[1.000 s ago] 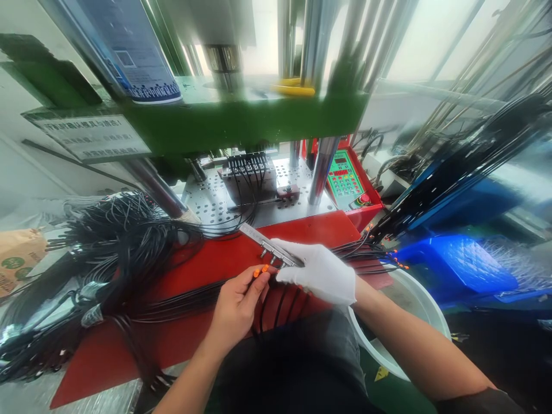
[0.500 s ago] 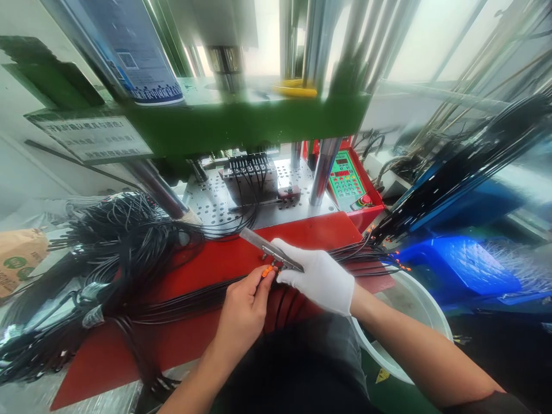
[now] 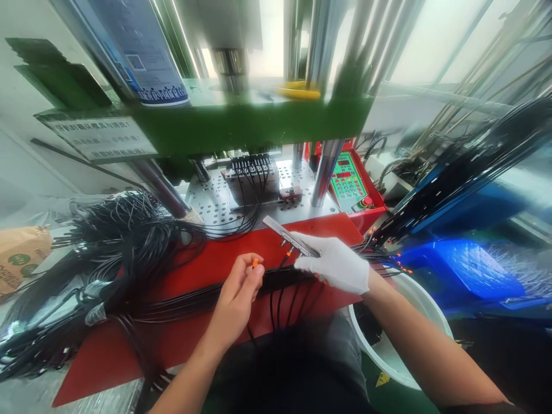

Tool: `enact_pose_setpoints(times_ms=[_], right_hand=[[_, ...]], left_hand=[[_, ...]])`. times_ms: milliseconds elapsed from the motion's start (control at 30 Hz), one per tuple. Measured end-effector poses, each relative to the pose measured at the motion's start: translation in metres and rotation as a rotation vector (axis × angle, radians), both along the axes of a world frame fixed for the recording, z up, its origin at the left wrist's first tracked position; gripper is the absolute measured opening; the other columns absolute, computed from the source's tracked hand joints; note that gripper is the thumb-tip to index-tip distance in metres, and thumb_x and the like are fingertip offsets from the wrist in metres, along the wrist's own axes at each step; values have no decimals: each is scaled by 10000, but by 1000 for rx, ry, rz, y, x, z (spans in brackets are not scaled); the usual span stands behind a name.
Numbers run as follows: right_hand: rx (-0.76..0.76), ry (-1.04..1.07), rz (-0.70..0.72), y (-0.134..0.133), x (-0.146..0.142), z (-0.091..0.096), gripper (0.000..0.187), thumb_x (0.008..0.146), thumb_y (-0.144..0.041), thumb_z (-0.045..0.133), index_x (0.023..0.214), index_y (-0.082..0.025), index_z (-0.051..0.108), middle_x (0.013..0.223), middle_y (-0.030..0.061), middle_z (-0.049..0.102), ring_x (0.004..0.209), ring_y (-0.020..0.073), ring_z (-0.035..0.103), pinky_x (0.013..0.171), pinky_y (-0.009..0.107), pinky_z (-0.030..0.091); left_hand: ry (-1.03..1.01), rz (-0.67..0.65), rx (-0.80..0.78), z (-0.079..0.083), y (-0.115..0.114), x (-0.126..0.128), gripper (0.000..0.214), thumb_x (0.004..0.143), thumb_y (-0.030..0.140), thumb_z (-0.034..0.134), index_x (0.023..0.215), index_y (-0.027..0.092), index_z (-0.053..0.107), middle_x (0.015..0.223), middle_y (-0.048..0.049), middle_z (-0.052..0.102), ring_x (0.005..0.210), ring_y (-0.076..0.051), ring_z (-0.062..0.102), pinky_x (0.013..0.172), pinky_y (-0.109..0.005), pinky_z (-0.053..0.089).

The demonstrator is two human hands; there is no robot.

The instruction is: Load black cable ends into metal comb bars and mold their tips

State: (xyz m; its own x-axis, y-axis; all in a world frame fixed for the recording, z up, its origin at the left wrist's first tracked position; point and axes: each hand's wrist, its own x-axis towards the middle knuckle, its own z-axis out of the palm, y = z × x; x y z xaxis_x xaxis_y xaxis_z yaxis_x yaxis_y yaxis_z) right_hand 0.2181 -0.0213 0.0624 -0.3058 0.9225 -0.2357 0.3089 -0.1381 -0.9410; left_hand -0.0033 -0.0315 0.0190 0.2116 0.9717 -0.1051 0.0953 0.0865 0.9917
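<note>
Clasps a metal bar by its near end in the right grip, gloved in white, with the thumb below. Leaves the bar's far end projecting past the fingers, slanting up and leftward in the view, with small pins along its lower edge. Pinches a small orange tip between thumb and fingers of the left grip, bare, with the tip showing just above the thumb. Holds this tip apart from the bar, to its left and lower. Cannot tell whether it sits on a cable. Shows a second orange tip just under the bar, near the glove, and loose black cables hanging below the right grip. Works over a red table, with a black cable bundle running across it. Faces a perforated metal plate beyond, bearing a metal block topped with more cables.
</note>
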Motion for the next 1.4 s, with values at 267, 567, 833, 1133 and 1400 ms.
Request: enact_pose_setpoints(times_ms=[267,567,833,1133,1400], right_hand=[[37,44,110,-4,-8,3,592,805,-290,631,1374,-292,468,722,-62,543,529,66,426,541,207,422],[42,47,126,-5,-10,1,594,821,-317,618,1389,-284,447,745,-56,560,556,77,444,566,213,427],[57,57,112,-4,-11,-1,590,821,-329,611,1387,-278,452,767,-51,592,553,80,429,579,225,440],[84,31,132,-4,-12,-7,605,816,-338,628,1391,-282,447,944,-37,668,658,112,548,710,268,508],[175,-103,16,-4,-17,-13,656,776,-294,656,1396,-238,450,1300,-8,581,1195,220,538,1049,332,407]], left_hand=[[-18,-90,17,0,-2,1,199,926,380,505,979,191,538,678,36,399,601,-95,337,524,-215,275],[-130,-122,-17,1,-1,-3,260,937,366,488,1011,170,640,660,23,440,547,-84,336,486,-226,271],[69,-44,150,-7,1,-5,222,888,316,584,1025,179,693,690,-7,592,615,-121,526,574,-244,430],[100,-21,164,-7,2,-5,221,876,330,586,985,179,705,703,-6,610,547,-102,489,530,-233,426],[369,39,335,5,3,1,208,874,315,571,903,176,723,676,-8,622,647,-148,578,651,-252,461]])
